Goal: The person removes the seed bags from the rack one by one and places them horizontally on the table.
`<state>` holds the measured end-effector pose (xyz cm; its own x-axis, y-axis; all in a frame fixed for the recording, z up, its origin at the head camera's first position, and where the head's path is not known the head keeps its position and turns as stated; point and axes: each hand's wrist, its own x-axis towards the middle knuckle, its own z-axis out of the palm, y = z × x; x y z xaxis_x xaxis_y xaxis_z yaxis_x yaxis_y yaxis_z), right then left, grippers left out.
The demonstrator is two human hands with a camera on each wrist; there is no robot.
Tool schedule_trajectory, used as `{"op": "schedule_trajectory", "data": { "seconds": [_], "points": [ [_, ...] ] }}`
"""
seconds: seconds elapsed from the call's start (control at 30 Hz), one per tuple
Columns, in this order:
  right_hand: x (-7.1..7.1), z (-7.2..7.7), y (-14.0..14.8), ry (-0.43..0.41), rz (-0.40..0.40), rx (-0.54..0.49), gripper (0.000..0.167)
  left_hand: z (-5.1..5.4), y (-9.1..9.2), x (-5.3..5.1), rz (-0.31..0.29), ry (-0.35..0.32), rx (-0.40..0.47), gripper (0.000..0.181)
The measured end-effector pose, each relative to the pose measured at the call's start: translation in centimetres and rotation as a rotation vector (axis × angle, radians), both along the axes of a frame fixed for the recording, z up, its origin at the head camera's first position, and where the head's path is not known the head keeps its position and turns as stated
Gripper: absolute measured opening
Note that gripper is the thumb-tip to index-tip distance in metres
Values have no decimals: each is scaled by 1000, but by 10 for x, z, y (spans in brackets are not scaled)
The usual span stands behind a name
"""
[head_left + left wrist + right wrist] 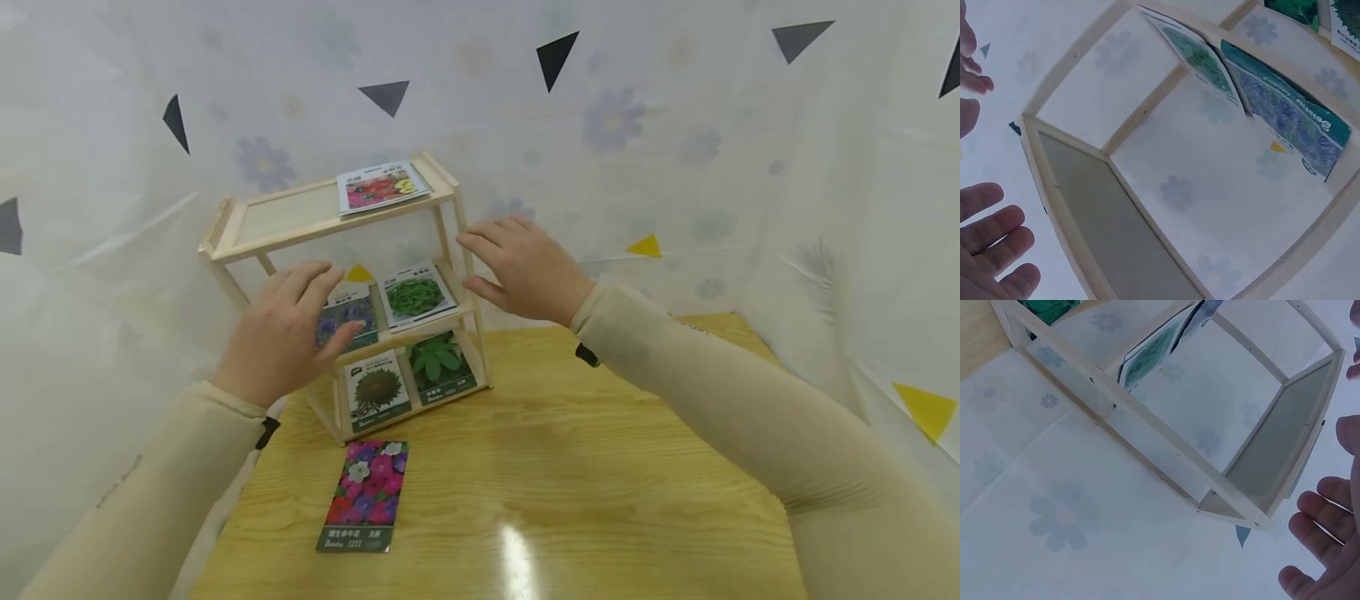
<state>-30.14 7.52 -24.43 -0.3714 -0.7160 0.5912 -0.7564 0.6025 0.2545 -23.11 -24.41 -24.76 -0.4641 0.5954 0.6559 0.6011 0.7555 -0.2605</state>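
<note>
A small three-tier wooden shelf (330, 218) stands at the back left of the table. My left hand (277, 333) hovers in front of its left side, fingers loosely bent and holding nothing, partly covering a purple-flower seed packet (358, 321). Beside the shelf's right post is my right hand (528, 271), also empty with relaxed fingers; whether it touches the post I cannot tell. A red-and-yellow-flower packet (381, 190) lies on the top tier. Next to the purple packet leans a green-leaf packet (417, 298). The bottom tier bears a spiky-plant packet (378, 388) and a dark leafy packet (438, 367).
A seed packet with pink and purple flowers (363, 496) lies on the wooden table (600, 483) in front of the shelf. Behind hangs a pale sheet (480, 108) printed with flowers and triangles, close to the shelf's back.
</note>
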Motion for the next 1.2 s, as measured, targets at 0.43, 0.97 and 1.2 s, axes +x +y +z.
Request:
{"op": "schedule_trajectory", "data": {
  "seconds": [0.43,0.97,1.2],
  "points": [
    [-29,39,-29,52,-201,76,52,46,27,-51,205,-118,-15,63],
    [-68,45,-58,-196,-303,100,65,61,32,-89,399,-368,-76,71],
    [-70,47,-70,-250,-307,94,61,64,29,-94,403,-428,-51,70]
  ]
}}
